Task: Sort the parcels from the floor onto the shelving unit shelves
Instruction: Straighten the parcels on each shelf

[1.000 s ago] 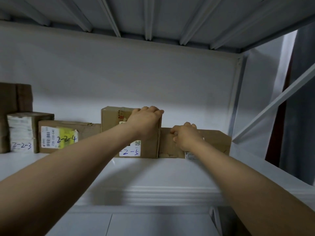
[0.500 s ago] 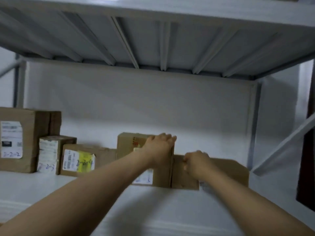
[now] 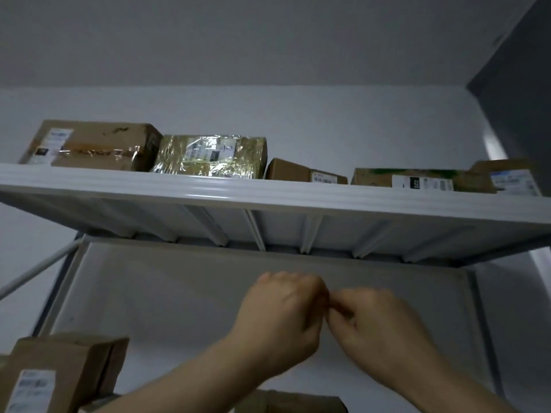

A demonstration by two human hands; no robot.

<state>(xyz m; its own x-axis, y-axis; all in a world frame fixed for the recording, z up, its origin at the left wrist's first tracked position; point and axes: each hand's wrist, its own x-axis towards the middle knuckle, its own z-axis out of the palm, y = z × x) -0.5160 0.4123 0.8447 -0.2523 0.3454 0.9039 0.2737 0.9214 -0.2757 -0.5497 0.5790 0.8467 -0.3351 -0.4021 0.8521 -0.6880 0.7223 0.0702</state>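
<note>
Head view: the camera has tipped upward since half a second ago, so the upper shelf [image 3: 268, 192] and the parcels on it now fill the top of the picture. From left to right these are a taped brown box [image 3: 98, 144], a film-wrapped parcel [image 3: 211, 156], a small brown box [image 3: 292, 171], a flat green-printed box [image 3: 417, 177] and a labelled box [image 3: 507, 177] at the far right. Both hands have come off the two boxes they were pressing on the shelf below. The left hand [image 3: 283, 320] and right hand [image 3: 378, 332] are raised in front of the white back panel [image 3: 179, 293], fingers curled in, knuckles touching each other. Nothing shows in either grip, though blur softens the fingers. Only the top of a brown parcel [image 3: 298, 405] shows at the bottom edge under the forearms, and a labelled brown box [image 3: 65, 374] stands at lower left.
</note>
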